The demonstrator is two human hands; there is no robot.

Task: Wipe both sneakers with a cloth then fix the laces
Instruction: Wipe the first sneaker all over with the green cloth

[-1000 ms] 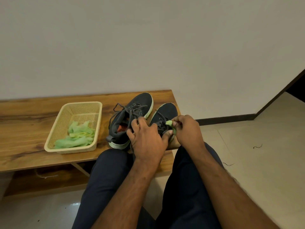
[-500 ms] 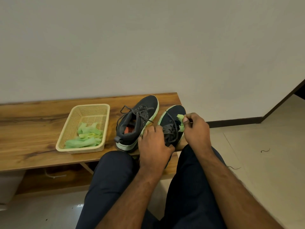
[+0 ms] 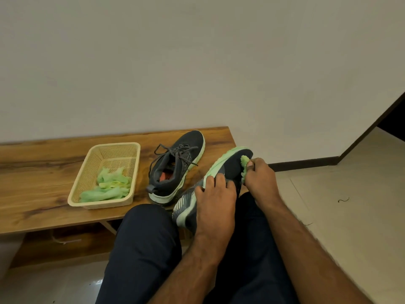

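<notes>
Basket [image 3: 92,195] with spare green cloths at left of surface [image 3: 37,174]. Second sneaker [image 3: 175,170] upright beside it, laces loose, untouched. Held sneaker [image 3: 228,165] tipped on its side; left hand [image 3: 215,205] curled round its middle. Right hand [image 3: 259,178] pinches cloth [image 3: 245,163] against toe. We judge wiping of first sneaker under way; next we need firm strokes along upper and sole.

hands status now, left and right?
Left hand: grips the tilted dark grey sneaker with pale green sole.
Right hand: pinches a crumpled green cloth against that sneaker's toe.
</notes>
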